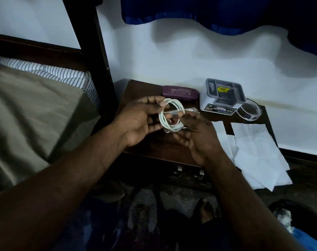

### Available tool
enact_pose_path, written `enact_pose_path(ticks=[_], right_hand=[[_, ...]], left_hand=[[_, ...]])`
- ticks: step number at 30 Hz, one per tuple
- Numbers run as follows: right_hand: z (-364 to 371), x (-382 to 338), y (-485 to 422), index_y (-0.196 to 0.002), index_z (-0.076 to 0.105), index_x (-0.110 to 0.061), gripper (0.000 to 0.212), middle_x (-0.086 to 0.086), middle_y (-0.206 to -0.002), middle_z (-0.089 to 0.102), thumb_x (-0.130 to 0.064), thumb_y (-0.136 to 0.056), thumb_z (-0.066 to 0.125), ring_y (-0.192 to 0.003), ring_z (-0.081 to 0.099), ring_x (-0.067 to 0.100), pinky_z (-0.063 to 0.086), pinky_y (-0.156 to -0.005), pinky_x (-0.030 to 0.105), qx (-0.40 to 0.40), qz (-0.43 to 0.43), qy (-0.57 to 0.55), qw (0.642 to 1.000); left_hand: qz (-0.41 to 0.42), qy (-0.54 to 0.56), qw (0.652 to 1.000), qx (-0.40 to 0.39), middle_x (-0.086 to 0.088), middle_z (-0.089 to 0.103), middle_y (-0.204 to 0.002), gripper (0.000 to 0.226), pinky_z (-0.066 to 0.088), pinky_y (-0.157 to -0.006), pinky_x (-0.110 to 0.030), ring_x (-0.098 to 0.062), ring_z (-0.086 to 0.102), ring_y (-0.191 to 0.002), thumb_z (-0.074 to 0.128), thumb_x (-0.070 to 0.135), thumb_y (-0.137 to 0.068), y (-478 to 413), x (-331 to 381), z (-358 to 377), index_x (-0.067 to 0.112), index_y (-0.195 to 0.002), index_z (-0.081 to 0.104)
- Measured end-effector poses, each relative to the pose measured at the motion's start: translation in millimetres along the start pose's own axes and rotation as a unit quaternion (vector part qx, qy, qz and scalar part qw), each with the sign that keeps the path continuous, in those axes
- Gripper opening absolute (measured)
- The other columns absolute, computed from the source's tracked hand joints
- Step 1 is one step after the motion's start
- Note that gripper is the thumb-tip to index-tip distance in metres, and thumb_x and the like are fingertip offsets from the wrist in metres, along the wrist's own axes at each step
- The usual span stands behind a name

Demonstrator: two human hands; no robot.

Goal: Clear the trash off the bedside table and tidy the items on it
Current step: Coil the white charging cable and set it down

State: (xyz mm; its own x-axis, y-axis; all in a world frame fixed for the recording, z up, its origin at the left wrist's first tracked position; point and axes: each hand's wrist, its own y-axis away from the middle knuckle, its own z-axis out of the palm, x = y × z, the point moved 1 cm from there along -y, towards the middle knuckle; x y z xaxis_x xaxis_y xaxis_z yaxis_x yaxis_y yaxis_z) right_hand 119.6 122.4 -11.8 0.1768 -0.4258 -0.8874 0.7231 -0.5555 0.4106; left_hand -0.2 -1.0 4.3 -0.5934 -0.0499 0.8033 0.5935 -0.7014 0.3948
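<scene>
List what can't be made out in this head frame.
All head view:
- white cable plugs: buried in the coil and behind fingers of the left hand.
- right hand grip on the cable: its fingers overlap the coil, unclear.
- clear item behind the coil: mostly covered by the hands.
- grey organizer contents: dark, label too small.

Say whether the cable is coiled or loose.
Coiled: the cable forms stacked round loops, held between the left hand and the right hand.
</scene>
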Motion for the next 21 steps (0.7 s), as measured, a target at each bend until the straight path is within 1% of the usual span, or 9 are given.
enact_pose_path(ticks=[2,5,7,9,12,16,18,20,21], right_hand=[[2.7,2.7,0.9,-0.115,0.069,-0.015,0.018,0.011,-0.106,0.079,-0.022,-0.098,0.069,-0.090,0.077,0.024,0.058,-0.070,0.027,-0.045,0.034,-0.024,0.998],[5.6,1.1,1.8,-0.123,0.066,-0.006,0.029,0.013,-0.102,0.079,-0.010,-0.094,0.071,-0.080,0.076,0.020,0.057,-0.065,0.024,-0.040,0.017,-0.031,0.999],[4.6,-1.8,1.9,-0.117,0.067,-0.009,0.025,0.010,-0.099,0.079,-0.004,-0.093,0.072,-0.074,0.074,0.017,0.055,-0.064,0.023,-0.016,-0.016,-0.012,1.000],[3.1,-2.5,0.9,-0.110,0.069,-0.013,0.020,0.007,-0.095,0.079,-0.004,-0.093,0.073,-0.071,0.072,0.015,0.055,-0.062,0.021,0.000,-0.041,0.007,0.999],[3.8,-2.4,1.5,-0.102,0.070,-0.017,0.016,0.005,-0.091,0.078,-0.004,-0.092,0.074,-0.068,0.070,0.013,0.052,-0.060,0.021,0.011,-0.055,0.011,0.998],[2.4,-4.0,1.5,-0.098,0.069,-0.017,0.014,0.008,-0.089,0.075,-0.006,-0.092,0.074,-0.067,0.066,0.015,0.050,-0.060,0.021,0.022,-0.053,-0.013,0.998],[2.2,-4.0,0.8,-0.103,0.069,-0.014,0.012,0.008,-0.090,0.076,-0.006,-0.094,0.072,-0.069,0.066,0.016,0.050,-0.058,0.019,0.013,-0.048,-0.030,0.998],[2.4,-3.7,0.2,-0.116,0.066,-0.012,0.021,0.006,-0.089,0.078,-0.007,-0.095,0.070,-0.069,0.067,0.016,0.052,-0.059,0.019,0.008,-0.044,-0.051,0.998],[2.0,-3.7,-0.1,-0.123,0.064,-0.013,0.027,0.005,-0.089,0.079,-0.008,-0.096,0.068,-0.068,0.068,0.015,0.054,-0.059,0.019,0.007,-0.043,-0.065,0.997]], left_hand=[[0.002,0.007,1.000,0.005,0.003,0.077,-0.094,0.017,0.061,-0.079,-0.035,-0.015,0.074,-0.082,0.065,0.005,-0.094,-0.8,0.5,-0.7,0.020,-0.101,0.069],[-0.002,-0.005,1.000,0.022,0.005,0.076,-0.089,0.019,0.057,-0.083,-0.035,-0.015,0.071,-0.082,0.061,0.005,-0.097,-1.0,0.9,-1.0,0.021,-0.095,0.070],[-0.016,-0.013,0.999,0.032,0.002,0.075,-0.090,0.016,0.057,-0.085,-0.035,-0.017,0.070,-0.086,0.059,0.009,-0.098,-1.2,0.3,-1.8,0.021,-0.098,0.070],[-0.025,-0.025,0.999,0.037,0.000,0.076,-0.093,0.014,0.060,-0.081,-0.034,-0.020,0.071,-0.088,0.059,0.012,-0.099,-1.7,-0.5,-2.6,0.020,-0.101,0.071],[-0.020,-0.064,0.997,0.044,-0.001,0.076,-0.091,0.009,0.062,-0.073,-0.032,-0.019,0.072,-0.082,0.064,0.013,-0.098,-2.7,-0.7,-4.0,0.020,-0.100,0.070],[-0.017,-0.085,0.995,0.043,-0.003,0.075,-0.085,0.011,0.064,-0.072,-0.032,-0.017,0.071,-0.075,0.067,0.007,-0.095,-3.5,-0.3,-5.2,0.017,-0.097,0.070],[-0.012,-0.080,0.996,0.042,-0.003,0.074,-0.083,0.010,0.064,-0.073,-0.032,-0.016,0.070,-0.073,0.069,0.007,-0.095,-2.0,0.5,-4.4,0.017,-0.097,0.069],[0.002,-0.097,0.994,0.047,-0.004,0.075,-0.085,0.011,0.064,-0.077,-0.035,-0.017,0.071,-0.072,0.070,0.011,-0.095,-0.5,1.0,-2.6,0.017,-0.104,0.067],[0.016,-0.118,0.992,0.052,-0.005,0.076,-0.088,0.017,0.063,-0.078,-0.037,-0.018,0.072,-0.072,0.070,0.013,-0.096,0.0,1.2,-1.8,0.018,-0.112,0.066]])
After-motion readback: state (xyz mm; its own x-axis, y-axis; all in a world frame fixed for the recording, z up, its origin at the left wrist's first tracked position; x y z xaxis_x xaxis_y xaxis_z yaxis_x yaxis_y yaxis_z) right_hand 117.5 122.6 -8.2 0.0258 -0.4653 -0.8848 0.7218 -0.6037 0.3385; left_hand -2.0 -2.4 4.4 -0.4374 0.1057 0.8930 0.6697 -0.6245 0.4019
